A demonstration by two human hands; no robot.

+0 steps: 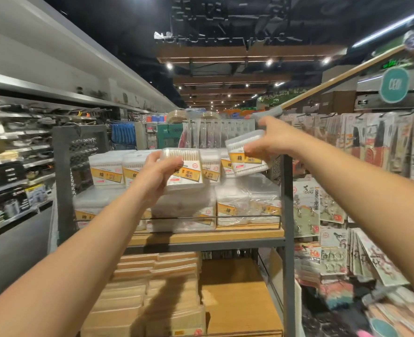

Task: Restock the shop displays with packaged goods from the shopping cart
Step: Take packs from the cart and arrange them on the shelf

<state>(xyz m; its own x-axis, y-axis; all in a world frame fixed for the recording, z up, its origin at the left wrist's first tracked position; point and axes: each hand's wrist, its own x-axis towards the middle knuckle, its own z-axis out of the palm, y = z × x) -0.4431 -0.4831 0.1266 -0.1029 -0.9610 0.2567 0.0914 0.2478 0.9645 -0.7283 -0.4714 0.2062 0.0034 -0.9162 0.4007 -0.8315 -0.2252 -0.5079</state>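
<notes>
My left hand [158, 172] grips a clear box of cotton swabs with a yellow label [189, 171], held in front of the upper shelf's stack. My right hand [271, 139] grips a second clear swab box [246, 158], tilted, above the stack's right end. Rows of the same swab boxes [108, 171] sit on top of larger clear packs [232, 203] on the wooden upper shelf [201, 237] of a grey metal display rack. The shopping cart is not in view.
The lower shelf holds stacks of beige flat packs [157, 283] with bare wood [235, 300] beside them. Hanging carded goods [371, 147] fill the right-hand display. Kitchenware shelves [11, 154] line the aisle on the left. A grey rack post [288, 215] stands at right.
</notes>
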